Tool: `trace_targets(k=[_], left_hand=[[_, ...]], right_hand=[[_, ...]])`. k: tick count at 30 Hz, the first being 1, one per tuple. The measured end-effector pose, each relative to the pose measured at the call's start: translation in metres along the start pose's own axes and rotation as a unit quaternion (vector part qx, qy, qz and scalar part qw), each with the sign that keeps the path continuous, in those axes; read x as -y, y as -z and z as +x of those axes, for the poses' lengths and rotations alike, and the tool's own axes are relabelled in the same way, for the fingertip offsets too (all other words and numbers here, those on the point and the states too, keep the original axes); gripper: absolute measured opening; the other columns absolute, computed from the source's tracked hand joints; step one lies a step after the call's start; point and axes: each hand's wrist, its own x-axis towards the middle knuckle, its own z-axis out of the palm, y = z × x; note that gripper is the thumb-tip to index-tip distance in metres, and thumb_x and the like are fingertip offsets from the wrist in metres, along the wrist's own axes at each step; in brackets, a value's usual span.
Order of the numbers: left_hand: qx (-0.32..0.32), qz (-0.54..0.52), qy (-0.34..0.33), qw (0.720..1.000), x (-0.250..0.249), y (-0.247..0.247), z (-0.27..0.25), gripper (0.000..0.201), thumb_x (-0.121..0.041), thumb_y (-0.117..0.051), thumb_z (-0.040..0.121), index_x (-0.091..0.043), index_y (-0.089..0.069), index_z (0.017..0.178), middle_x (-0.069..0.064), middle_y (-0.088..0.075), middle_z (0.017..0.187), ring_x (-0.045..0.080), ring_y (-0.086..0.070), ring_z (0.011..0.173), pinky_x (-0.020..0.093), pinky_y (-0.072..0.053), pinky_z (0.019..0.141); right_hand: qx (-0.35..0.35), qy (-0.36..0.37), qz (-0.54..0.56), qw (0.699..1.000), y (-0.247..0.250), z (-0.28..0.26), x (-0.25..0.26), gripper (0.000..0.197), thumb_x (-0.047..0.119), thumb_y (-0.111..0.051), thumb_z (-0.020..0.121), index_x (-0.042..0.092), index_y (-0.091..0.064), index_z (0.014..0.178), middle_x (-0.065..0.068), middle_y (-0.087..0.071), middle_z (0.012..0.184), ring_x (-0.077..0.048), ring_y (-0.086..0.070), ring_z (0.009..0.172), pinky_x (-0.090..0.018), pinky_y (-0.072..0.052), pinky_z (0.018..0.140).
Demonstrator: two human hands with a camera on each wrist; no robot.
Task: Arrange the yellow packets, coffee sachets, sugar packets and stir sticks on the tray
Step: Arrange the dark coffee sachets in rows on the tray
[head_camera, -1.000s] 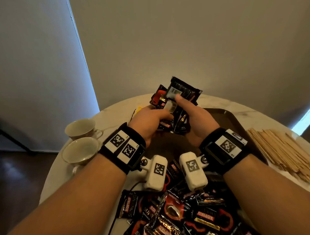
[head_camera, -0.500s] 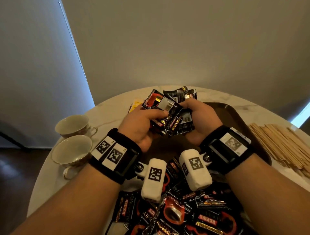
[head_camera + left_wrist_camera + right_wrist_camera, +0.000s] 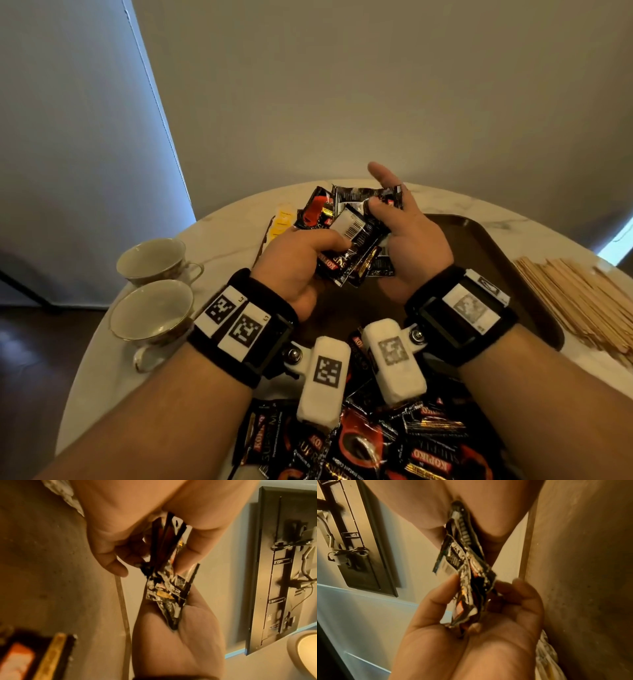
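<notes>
Both hands hold one bunch of black and red coffee sachets above the far left part of the brown tray. My left hand grips the bunch from the left, thumb on top. My right hand pinches its far end under the thumb, with the index finger raised straight. The wrist views show the same bunch squeezed between the two hands. Yellow packets lie at the tray's far left corner. Wooden stir sticks lie on the table to the right of the tray.
A heap of loose coffee sachets covers the near end of the tray under my wrists. Two empty teacups stand at the round marble table's left edge. Walls close off the far side.
The bunch has come down from upright to lying flatter over the tray. My right index finger has lifted off it and now points up.
</notes>
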Motion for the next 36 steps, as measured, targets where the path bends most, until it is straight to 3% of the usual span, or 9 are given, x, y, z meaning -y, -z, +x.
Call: trace_targets(k=[2,5,10,14,18,22,28,32,36], left_hand=[[0.009,-0.008,0.016,1.000,0.000,-0.001,-0.002,0.044,0.008,-0.062,0.082,0.007,-0.063,0.126,0.026,-0.070,0.108,0.046,-0.069,0.108,0.063,-0.052,0.101],[0.034,-0.016,0.037,0.999,-0.001,-0.001,-0.005,0.042,0.009,-0.058,0.082,0.010,-0.064,0.124,0.032,-0.068,0.122,0.049,-0.065,0.116,0.059,-0.047,0.108],[0.028,-0.039,0.023,0.999,-0.004,0.000,-0.003,0.045,0.002,-0.061,0.083,-0.002,-0.065,0.128,0.025,-0.071,0.124,0.043,-0.068,0.117,0.060,-0.049,0.107],[0.019,-0.029,0.024,0.999,-0.004,0.001,-0.004,0.042,0.000,-0.063,0.085,-0.004,-0.066,0.127,0.022,-0.073,0.122,0.041,-0.069,0.115,0.058,-0.051,0.105],[0.026,-0.023,0.010,0.999,-0.004,0.000,-0.006,0.039,0.001,-0.062,0.085,-0.004,-0.066,0.123,0.022,-0.074,0.117,0.041,-0.070,0.113,0.060,-0.051,0.105],[0.027,-0.024,0.001,0.999,-0.005,0.000,-0.007,0.034,0.002,-0.062,0.085,-0.003,-0.067,0.118,0.021,-0.075,0.109,0.039,-0.073,0.104,0.054,-0.056,0.097],[0.027,-0.001,-0.072,0.997,-0.007,0.002,-0.005,0.035,0.015,-0.058,0.083,0.001,-0.067,0.113,0.024,-0.074,0.102,0.040,-0.074,0.097,0.052,-0.060,0.089],[0.023,-0.030,-0.109,0.993,-0.011,0.004,-0.006,0.064,0.002,-0.079,0.071,0.004,-0.056,0.131,0.021,-0.074,0.108,0.034,-0.075,0.096,0.049,-0.062,0.087],[0.057,-0.055,-0.131,0.988,-0.013,0.005,-0.007,0.079,-0.013,-0.084,0.068,0.001,-0.053,0.139,0.010,-0.076,0.105,0.022,-0.075,0.092,0.039,-0.061,0.080]], right_hand=[[0.012,0.006,0.006,1.000,0.000,0.001,-0.001,0.056,-0.001,-0.036,0.106,0.038,-0.055,0.141,-0.017,-0.069,0.127,-0.039,-0.071,0.110,-0.052,-0.061,0.083],[0.021,0.006,-0.022,1.000,0.000,0.001,0.001,0.055,-0.008,-0.032,0.100,0.021,-0.061,0.137,-0.015,-0.067,0.131,-0.034,-0.068,0.117,-0.050,-0.060,0.090],[0.019,-0.007,-0.067,0.998,0.001,0.000,-0.006,0.040,0.017,-0.041,0.101,0.015,-0.068,0.131,-0.013,-0.069,0.129,-0.036,-0.066,0.120,-0.061,-0.048,0.105],[0.025,0.018,-0.045,0.999,-0.003,-0.002,-0.004,0.038,0.026,-0.036,0.111,0.035,-0.059,0.140,-0.015,-0.069,0.127,-0.036,-0.068,0.117,-0.057,-0.054,0.098],[0.019,0.024,-0.053,0.998,-0.002,-0.001,-0.003,0.044,0.004,-0.034,0.106,0.016,-0.066,0.134,-0.012,-0.070,0.127,-0.033,-0.068,0.116,-0.055,-0.054,0.101],[0.034,-0.032,-0.073,0.996,-0.008,-0.004,-0.001,0.038,0.032,-0.056,0.098,0.013,-0.069,0.128,-0.018,-0.070,0.124,-0.038,-0.068,0.114,-0.059,-0.053,0.099],[0.058,-0.017,-0.110,0.992,-0.006,0.001,-0.005,0.041,-0.003,-0.061,0.094,0.014,-0.063,0.131,-0.017,-0.069,0.126,-0.035,-0.069,0.114,-0.047,-0.059,0.093],[0.040,-0.012,-0.084,0.996,-0.002,0.006,-0.004,0.043,0.000,-0.063,0.094,0.008,-0.059,0.136,-0.019,-0.070,0.125,-0.036,-0.069,0.112,-0.049,-0.058,0.093],[0.007,-0.010,0.008,1.000,-0.003,0.007,0.003,0.041,0.001,-0.056,0.098,0.007,-0.055,0.139,-0.017,-0.071,0.121,-0.028,-0.073,0.099,-0.041,-0.061,0.075]])
